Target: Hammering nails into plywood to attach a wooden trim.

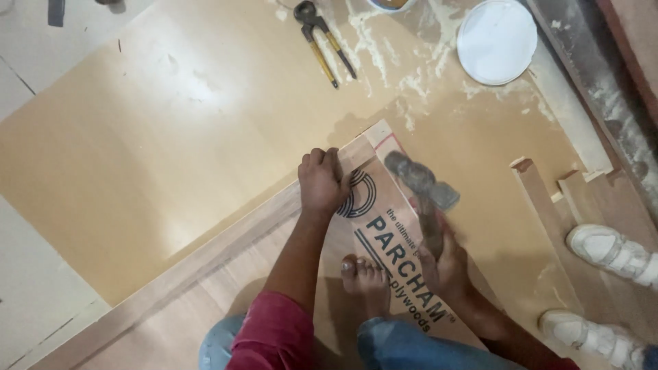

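- Plywood board (384,226) with printed lettering lies flat on a large tan sheet (157,137) spread over the floor; I see its top corner pointing toward the far edge of that sheet.
- My left hand (322,179) is curled over the wooden strip (205,257) along the board's left edge, near that top corner, fingers bent down and pressing on it.
- My right hand (444,264) is closed around the handle of a hammer (419,181); the head is blurred, just above the board near its right edge.
- A bare foot (367,277) rests on the board between my two arms.
- Pincers (322,38) lie at the far edge of the sheet, among pale dust.
- A white round lid (497,41) sits at the far right corner.
- Two white shoes (610,250) of another person stand at the right edge, beside wood offcuts (541,185).
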